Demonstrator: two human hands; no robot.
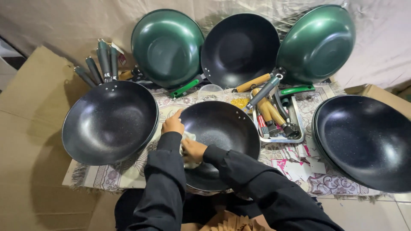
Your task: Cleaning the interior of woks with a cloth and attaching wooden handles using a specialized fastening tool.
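The right hand (193,149) presses a pale cloth (187,137) inside the centre black wok (222,141); the left hand (173,124) grips its left rim. A stacked wok (109,122) crowds the left, a metal tray of handles (278,115) the right, and green woks (167,45) stand upper frame.

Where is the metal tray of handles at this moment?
In the head view, the metal tray lies right of centre on the patterned cloth, between the middle black wok and the right-hand black wok.
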